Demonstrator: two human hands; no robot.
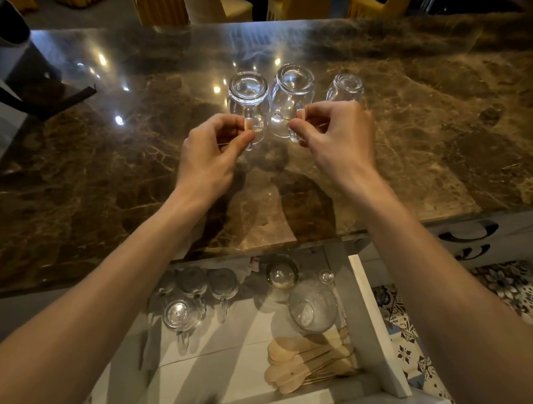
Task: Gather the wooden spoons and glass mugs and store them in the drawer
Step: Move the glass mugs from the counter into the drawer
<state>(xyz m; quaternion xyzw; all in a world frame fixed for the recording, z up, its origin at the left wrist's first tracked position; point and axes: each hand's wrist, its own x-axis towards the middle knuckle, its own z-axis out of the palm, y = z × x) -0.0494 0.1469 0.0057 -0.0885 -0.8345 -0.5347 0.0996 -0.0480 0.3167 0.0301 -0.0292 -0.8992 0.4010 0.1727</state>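
Three glass mugs stand upside down in a row on the far part of the marble bench (pixel 107 177). The left hand (pixel 209 152) pinches the handle of the left mug (pixel 246 93) between thumb and curled fingers. The right hand (pixel 338 136) pinches the handle of the middle mug (pixel 290 89) the same way. The two hands sit close together, each clamped on its own handle. The middle mug looks tilted, but I cannot tell whether either mug is off the bench. The right mug (pixel 346 88) stands just beyond the right hand, with nothing gripping it.

Below the near edge of the bench the drawer (pixel 375 319) is pulled open. A bundle of wooden spoons (pixel 304 363) lies in its near right corner. No spoon shows on the bench, so that part looks done. The stored mugs (pixel 181 315) stand upside down at the drawer's left, the far ones dim. A larger tumbler (pixel 312 309) stands towards the right.

The task looks well past halfway. Three mugs remain on the bench: two are in hand, and the third would need one more trip.
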